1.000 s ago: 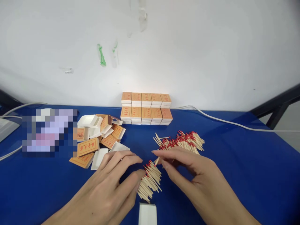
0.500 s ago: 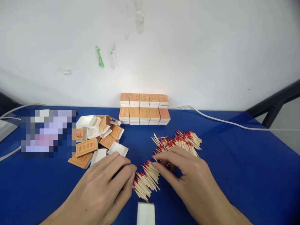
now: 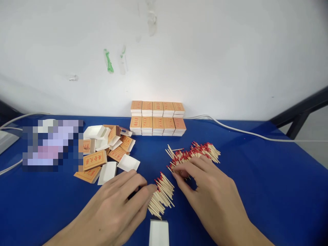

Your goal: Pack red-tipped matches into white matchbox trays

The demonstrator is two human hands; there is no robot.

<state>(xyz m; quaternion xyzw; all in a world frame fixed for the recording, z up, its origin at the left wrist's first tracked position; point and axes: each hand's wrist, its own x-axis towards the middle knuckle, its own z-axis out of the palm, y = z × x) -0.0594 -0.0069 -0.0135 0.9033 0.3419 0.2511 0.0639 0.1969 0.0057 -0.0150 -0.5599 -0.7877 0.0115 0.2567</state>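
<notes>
While the matches (image 3: pixel 166 191) are thin and pale, their heads (image 3: pixel 189 155) are red.

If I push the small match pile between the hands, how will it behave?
The small match pile will probably spread, since its sticks lie loose with no visible band. Each stick looks thin, so likely light and easy to snap. Lying roughly parallel, they may slide along one another.

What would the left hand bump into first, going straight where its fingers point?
The left hand would likely meet the small pile of matches first; it lies right at the fingers, though actual contact is unclear.
</notes>
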